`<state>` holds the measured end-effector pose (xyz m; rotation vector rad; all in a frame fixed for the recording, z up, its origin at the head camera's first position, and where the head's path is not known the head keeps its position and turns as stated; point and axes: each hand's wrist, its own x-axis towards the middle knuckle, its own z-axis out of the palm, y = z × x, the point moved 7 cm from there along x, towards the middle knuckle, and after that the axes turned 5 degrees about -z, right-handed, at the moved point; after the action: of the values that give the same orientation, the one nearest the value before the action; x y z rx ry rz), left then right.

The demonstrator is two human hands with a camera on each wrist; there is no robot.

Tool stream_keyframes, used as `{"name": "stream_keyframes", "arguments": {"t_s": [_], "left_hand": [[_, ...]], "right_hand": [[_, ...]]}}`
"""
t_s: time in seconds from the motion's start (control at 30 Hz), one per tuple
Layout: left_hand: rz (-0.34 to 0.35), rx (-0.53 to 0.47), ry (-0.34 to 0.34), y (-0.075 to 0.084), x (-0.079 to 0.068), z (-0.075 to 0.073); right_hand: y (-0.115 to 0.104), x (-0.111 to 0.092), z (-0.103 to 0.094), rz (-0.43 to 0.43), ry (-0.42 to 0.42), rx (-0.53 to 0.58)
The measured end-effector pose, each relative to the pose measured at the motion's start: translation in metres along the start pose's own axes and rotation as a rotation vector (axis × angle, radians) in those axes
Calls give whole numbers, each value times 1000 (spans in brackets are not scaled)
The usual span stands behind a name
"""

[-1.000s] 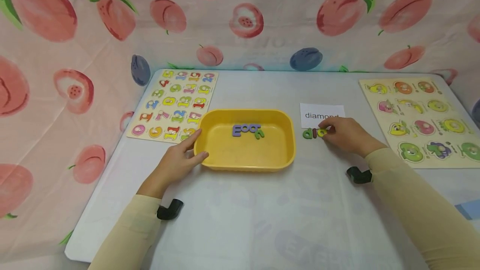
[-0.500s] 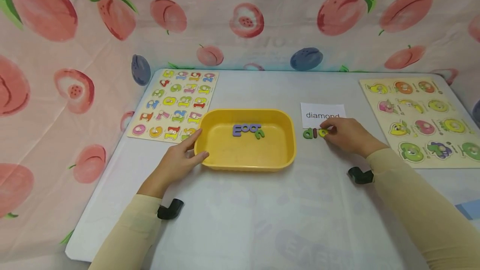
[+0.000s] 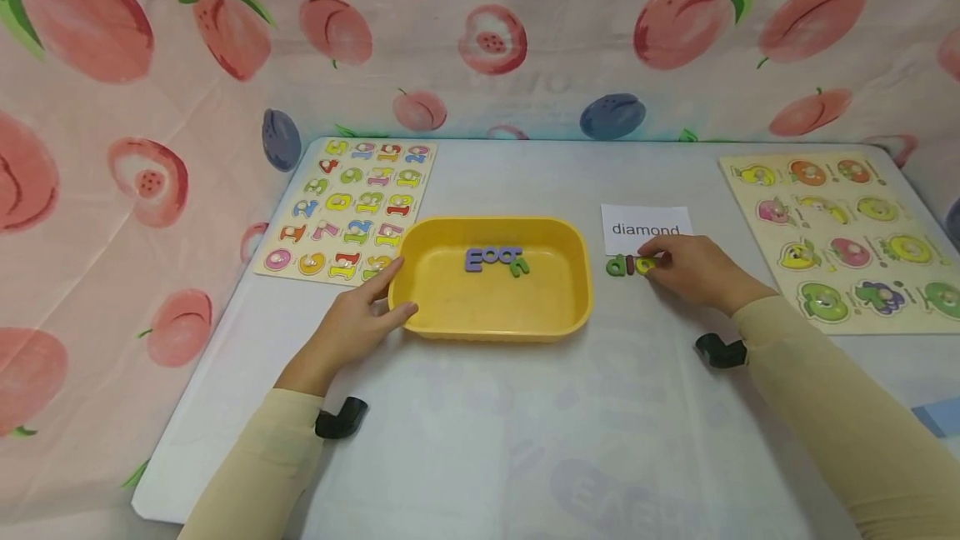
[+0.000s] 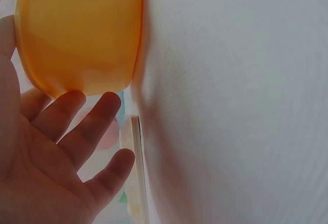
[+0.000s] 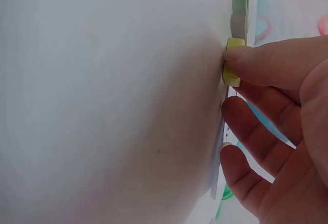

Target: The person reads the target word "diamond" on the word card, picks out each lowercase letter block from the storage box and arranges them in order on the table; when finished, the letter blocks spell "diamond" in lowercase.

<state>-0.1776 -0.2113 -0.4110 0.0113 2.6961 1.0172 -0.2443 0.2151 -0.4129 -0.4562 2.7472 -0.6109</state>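
Pinching the yellow letter (image 3: 642, 266) btwn thumb & finger, R hand (image 3: 696, 273) holds it beside the brown letter (image 3: 630, 265), just below the white card (image 3: 618, 216); L hand (image 3: 354, 325), fingers spread, touches L end of yellow tray (image 3: 480, 308). Best bet: set letter flat, level w/ row.

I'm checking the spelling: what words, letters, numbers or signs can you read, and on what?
"diamond": white card
"d": green letter below the card
Brown letter: plain stroke, "i" or "l"
Yellow letter: partly covered by right hand, unclear
"o": purple letter in the yellow tray; neighbouring letters turned, uncertain
"0" to "20": number board, "16" partly hidden
Fruit board labels: too small to read
Tablecloth lettering: too faint
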Motion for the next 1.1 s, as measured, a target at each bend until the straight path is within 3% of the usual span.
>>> {"name": "stream_keyframes", "arguments": {"t_s": [1.1], "left_hand": [[-17, 3, -8, 0, 0, 0]], "right_hand": [[-2, -2, -1, 22, -7, -36]]}}
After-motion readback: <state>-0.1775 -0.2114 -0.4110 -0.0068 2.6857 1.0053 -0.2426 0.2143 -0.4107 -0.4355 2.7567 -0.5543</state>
